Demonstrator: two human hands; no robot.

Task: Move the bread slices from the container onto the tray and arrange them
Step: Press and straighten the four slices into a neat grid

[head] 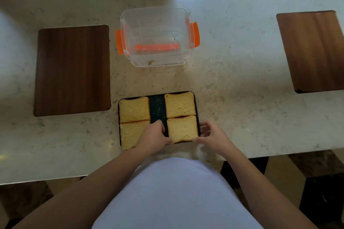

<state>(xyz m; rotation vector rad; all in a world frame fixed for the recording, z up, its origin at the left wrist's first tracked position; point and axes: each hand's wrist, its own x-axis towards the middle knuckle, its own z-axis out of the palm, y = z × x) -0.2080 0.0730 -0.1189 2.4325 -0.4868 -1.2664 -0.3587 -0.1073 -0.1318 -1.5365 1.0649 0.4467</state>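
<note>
You stand at a pale, marble-patterned counter (232, 57), looking down at your own two bare hands. Straight ahead, near the counter's front edge, sits a dark rectangular tray (157, 106) holding four bread slices in two columns, with a bare, crumb-speckled strip of tray between them. The far left slice (134, 108) touches the near left slice (129, 135) below it; the far right slice (179, 105) touches the near right slice (181, 128).

Your left hand (154, 135) rests over the middle strip, fingers curled against the left edge of the near right slice and covering part of the near left slice. Your right hand (210, 135) sits at the tray's right rim, fingers loosely spread, thumb at the slice's near corner. Both hands press the slice's edges; neither is closed around it.

Beyond the tray stands a clear plastic container (156, 37) with orange side clips, holding only crumbs; an orange strip shows through its near wall. A dark wooden board (72, 70) lies to the left, and a lighter wooden board (314, 50) lies far right, cut off by the frame edge.

Your white-clad torso fills the bottom, hiding the counter's near edge. Dark floor shows beneath, blurred.
</note>
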